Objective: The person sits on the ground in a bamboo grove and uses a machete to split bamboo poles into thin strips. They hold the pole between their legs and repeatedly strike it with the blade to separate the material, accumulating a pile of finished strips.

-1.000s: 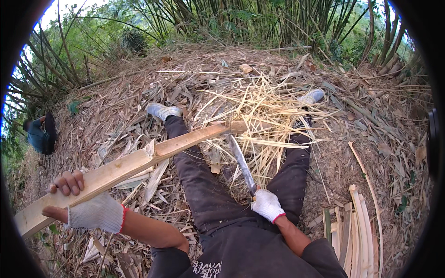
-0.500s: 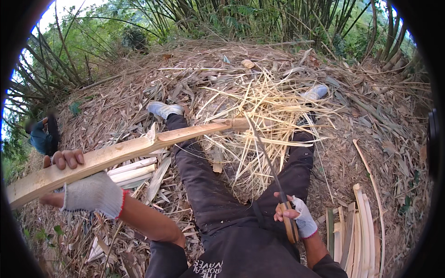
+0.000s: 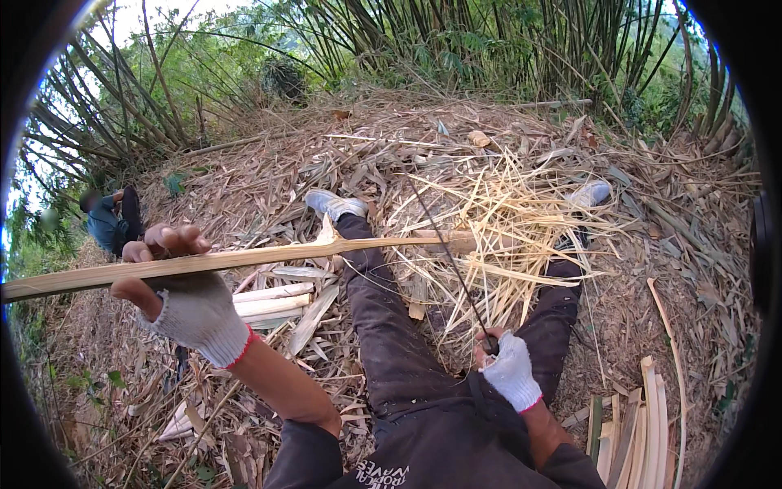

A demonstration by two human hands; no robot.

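At the far left we see another person [image 3: 112, 222] in a blue-green top, low to the ground. Next comes our left hand [image 3: 186, 297], in a fingerless glove, closed loosely around a long wood strip [image 3: 252, 257], thumb below and curled fingers over the top. The strip runs from the left edge of the view across to the middle, above our left leg. Below it, a few pale split pieces [image 3: 273, 303] lie on the dry leaves [image 3: 244, 204]. Partway along the strip a sliver [image 3: 327, 230] stands up, attached at its foot; right of it the wood looks thinner, so we judge that end pared and the thicker length on the left mostly uncut. The knife [image 3: 450, 259] slants across near the strip's right end, and we cannot tell whether they touch. Our right hand [image 3: 508, 368], also gloved, is wrapped tightly around its handle. Beyond lies a heap of pale shavings [image 3: 521, 220], which suggests plenty of paring is done. At lower right, a bundle of split sticks [image 3: 654, 420] rests on the ground.
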